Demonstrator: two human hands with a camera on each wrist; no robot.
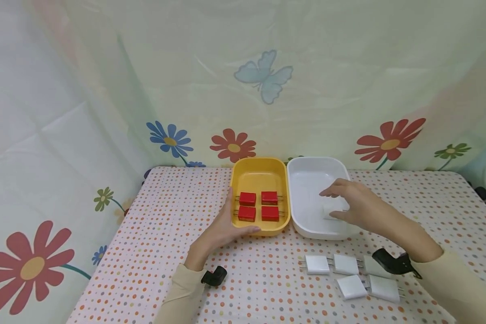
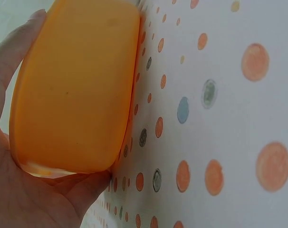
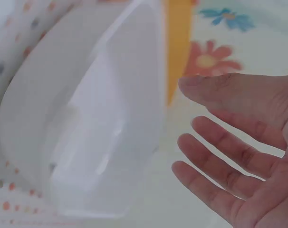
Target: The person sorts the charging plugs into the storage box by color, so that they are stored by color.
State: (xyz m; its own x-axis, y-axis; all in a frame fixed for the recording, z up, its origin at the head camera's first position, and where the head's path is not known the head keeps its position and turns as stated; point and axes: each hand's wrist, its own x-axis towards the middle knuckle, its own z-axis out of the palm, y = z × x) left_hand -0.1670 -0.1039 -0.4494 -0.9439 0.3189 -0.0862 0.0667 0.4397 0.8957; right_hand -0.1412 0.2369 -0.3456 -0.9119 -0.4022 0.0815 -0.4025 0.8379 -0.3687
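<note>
My left hand (image 1: 223, 221) holds the yellow tray (image 1: 259, 165) at its near left corner, fingers along the left side and thumb on the near edge. Several red plug adapters (image 1: 247, 199) with metal prongs lie in that tray. In the left wrist view the orange-yellow wall (image 2: 77, 90) sits against the palm. Over the right part of the white tray (image 1: 308, 225) hovers my right hand (image 1: 354, 204), fingers apart and nothing between them. A white plug adapter (image 1: 330, 209) lies below it in the tray, partly hidden. The right wrist view shows the spread fingers (image 3: 225, 166) beside the blurred white tray (image 3: 134, 95).
Several white plug adapters (image 1: 317, 264) lie on the dotted tablecloth (image 1: 267, 288) in front of the white tray, some under the right forearm. The two trays stand side by side near the back edge. Behind them hangs a curtain (image 1: 308, 112) with flowers and a butterfly.
</note>
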